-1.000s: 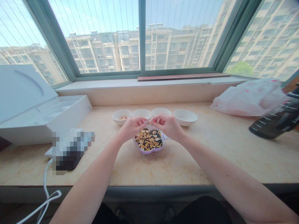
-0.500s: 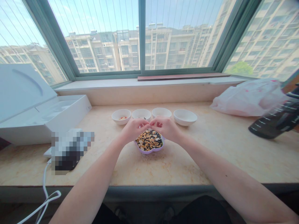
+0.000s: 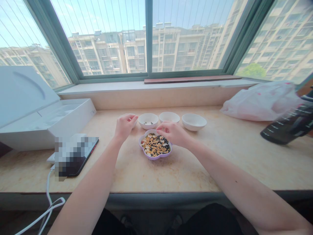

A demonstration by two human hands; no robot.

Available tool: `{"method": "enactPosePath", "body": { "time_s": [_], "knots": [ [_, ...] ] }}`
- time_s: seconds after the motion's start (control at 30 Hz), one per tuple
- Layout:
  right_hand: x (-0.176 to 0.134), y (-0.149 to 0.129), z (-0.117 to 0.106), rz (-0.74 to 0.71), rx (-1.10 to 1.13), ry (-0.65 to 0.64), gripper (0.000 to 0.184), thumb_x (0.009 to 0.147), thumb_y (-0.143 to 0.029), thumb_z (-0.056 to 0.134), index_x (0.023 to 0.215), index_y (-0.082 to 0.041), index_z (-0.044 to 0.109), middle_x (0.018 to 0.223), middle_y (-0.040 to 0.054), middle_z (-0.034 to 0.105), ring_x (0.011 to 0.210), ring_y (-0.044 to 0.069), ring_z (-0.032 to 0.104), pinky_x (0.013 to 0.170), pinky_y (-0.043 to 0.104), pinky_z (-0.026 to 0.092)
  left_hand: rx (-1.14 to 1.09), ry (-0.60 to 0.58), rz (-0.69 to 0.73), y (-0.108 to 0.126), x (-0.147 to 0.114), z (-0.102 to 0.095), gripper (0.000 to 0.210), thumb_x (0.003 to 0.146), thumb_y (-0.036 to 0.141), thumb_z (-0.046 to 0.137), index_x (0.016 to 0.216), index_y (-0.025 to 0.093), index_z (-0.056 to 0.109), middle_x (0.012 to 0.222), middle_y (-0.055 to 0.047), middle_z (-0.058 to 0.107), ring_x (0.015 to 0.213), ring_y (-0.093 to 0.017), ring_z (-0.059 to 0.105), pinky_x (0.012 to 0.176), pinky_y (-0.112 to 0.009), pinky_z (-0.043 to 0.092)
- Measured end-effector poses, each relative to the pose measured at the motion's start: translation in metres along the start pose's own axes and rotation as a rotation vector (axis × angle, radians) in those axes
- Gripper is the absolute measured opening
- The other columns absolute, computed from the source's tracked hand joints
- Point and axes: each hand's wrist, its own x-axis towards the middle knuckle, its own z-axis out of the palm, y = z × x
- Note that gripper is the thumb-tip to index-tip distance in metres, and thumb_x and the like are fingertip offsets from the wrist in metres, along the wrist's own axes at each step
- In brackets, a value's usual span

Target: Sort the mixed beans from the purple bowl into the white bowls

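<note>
A purple scalloped bowl (image 3: 156,158) filled with mixed beans, yellow grains and pale flat pieces stands on the counter before me. Over the leftmost white bowl (image 3: 134,123) hangs my left hand (image 3: 126,125), its fingertips pinched together; anything between them is too small to make out. My right hand (image 3: 172,132) is at the purple bowl's right upper rim, thumb and fingers closed together, their contents hidden. Beside the left hand, the second white bowl (image 3: 148,121) holds a few dark bits. Two more white bowls, the third (image 3: 169,117) and the rightmost (image 3: 194,122), continue the row.
An open white box (image 3: 49,125) stands on the left, with a phone (image 3: 84,160) and white cable (image 3: 47,186) nearer me. A plastic bag (image 3: 261,101) and a dark bottle (image 3: 281,129) are at the right. The windowsill (image 3: 110,87) runs behind the counter.
My hands were together above the purple bowl. My left hand has moved left and away to the leftmost white bowl, while my right stays near the purple bowl.
</note>
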Motion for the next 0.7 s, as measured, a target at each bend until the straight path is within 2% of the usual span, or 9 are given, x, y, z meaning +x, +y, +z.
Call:
{"method": "enactPosePath", "body": {
  "time_s": [0.17,0.33,0.5,0.7],
  "knots": [
    [0.001,0.001,-0.001,0.013,-0.037,-0.051,0.017,0.091,-0.027,0.064,0.085,-0.018,0.076,0.081,0.0046,0.069,0.072,0.015,0.058,0.070,0.030,0.042,0.157,0.038,-0.093,-0.017,0.009,-0.009,0.026,0.088,0.038,0.062,0.091,0.018,0.078,0.089,-0.007,0.077,0.079,-0.019,0.067,0.078,-0.029,0.047],
    [0.002,0.002,0.000,0.026,-0.047,-0.078,0.017,0.091,-0.028,0.064,0.085,-0.020,0.078,0.079,0.0048,0.070,0.077,0.018,0.061,0.074,0.032,0.043,0.370,-0.012,-0.138,-0.027,0.013,-0.011,0.027,0.089,0.040,0.061,0.095,0.019,0.077,0.090,-0.008,0.076,0.081,-0.021,0.067,0.076,-0.031,0.046],
    [0.001,0.006,0.002,0.070,-0.032,-0.138,0.018,0.090,-0.029,0.064,0.088,-0.019,0.079,0.075,0.0041,0.072,0.069,0.016,0.062,0.068,0.030,0.043,0.464,-0.072,-0.129,-0.027,0.013,-0.010,0.026,0.090,0.038,0.058,0.098,0.021,0.076,0.092,-0.008,0.076,0.086,-0.024,0.068,0.082,-0.034,0.045],
    [0.000,0.004,-0.002,0.061,0.032,-0.287,0.015,0.086,-0.024,0.066,0.093,-0.019,0.079,0.087,0.0047,0.077,0.073,0.016,0.064,0.066,0.028,0.045,0.492,-0.025,-0.121,-0.021,0.012,-0.011,0.029,0.092,0.031,0.052,0.104,0.021,0.075,0.095,-0.009,0.075,0.091,-0.025,0.068,0.087,-0.036,0.045]
  ]
}}
